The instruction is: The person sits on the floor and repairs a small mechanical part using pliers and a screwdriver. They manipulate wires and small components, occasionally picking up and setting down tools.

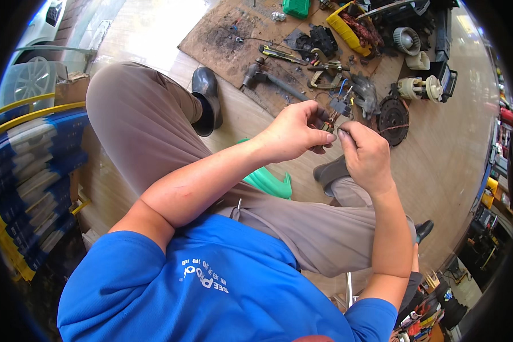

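Probably the small metal part (329,126) is light and stiff, best gripped by its body. It is held above the floor (427,142), beyond the near edge of the board (208,48), by the left hand's (298,130) narrowly curled fingers. The right hand's (368,155) fingers are drawn together beside it; whether anything is pinched cannot be told.
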Motion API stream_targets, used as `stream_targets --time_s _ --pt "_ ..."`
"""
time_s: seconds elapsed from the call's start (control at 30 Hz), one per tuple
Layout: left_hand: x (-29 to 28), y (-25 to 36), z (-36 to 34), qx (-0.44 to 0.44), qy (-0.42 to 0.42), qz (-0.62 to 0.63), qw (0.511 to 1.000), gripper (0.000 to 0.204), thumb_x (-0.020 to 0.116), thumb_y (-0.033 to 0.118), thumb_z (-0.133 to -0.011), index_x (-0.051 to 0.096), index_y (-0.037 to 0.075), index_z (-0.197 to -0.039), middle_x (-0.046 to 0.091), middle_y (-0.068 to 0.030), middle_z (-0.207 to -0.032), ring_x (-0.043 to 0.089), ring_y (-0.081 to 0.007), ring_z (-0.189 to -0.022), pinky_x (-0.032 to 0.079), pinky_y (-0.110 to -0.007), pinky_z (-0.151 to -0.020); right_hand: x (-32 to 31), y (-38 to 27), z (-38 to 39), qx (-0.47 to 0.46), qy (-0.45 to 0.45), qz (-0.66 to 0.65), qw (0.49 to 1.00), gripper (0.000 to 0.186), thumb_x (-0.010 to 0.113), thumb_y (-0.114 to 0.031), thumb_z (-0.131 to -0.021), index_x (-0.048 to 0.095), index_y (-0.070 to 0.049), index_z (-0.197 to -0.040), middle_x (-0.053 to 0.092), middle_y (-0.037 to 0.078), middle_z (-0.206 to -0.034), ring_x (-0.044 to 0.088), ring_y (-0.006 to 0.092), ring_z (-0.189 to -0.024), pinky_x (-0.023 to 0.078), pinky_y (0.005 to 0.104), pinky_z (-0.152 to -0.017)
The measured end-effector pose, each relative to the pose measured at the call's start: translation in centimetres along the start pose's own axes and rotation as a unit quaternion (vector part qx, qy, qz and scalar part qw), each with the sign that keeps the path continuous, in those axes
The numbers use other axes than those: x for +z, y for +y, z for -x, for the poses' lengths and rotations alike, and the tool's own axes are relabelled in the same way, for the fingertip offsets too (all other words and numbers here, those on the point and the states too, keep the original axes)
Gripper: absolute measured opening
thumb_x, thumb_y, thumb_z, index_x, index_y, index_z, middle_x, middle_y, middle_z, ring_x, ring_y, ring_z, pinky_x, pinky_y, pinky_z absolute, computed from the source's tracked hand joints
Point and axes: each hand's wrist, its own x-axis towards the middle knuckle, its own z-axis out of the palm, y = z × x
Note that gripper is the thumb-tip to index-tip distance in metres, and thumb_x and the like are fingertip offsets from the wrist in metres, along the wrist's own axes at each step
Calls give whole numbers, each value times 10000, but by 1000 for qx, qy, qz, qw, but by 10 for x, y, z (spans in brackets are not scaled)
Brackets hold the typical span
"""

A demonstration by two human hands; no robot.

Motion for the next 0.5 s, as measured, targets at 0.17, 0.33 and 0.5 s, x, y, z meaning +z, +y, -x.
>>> stream_targets --time_s 0.17,0.33,0.5 --pt "5 -5 -2 34 69 -22 997 267 740 0 -894 601 -36 -1120 709 -107 -972 712 -170 -843 624 -319 -692 6 -11 0 39 4 -11 999 67 661 -80 -918 664 -39 -969 686 165 -798 679 360 -715 521 432 -625" --pt "8 -1 -1 -10 83 -66 994 328 724 11 -920 601 -22 -1222 697 -102 -1085 702 -176 -951 629 -346 -799 10 -12 2 50 7 -41 998 71 652 -80 -928 670 -33 -978 683 182 -790 678 370 -711 522 429 -626" --pt "6 0 -3 -29 77 -23 996 333 715 3 -923 603 -31 -1235 700 -106 -1074 706 -180 -943 631 -338 -792 7 -13 0 84 0 -53 995 78 654 -83 -930 674 -27 -981 684 184 -793 676 375 -711 522 425 -631"
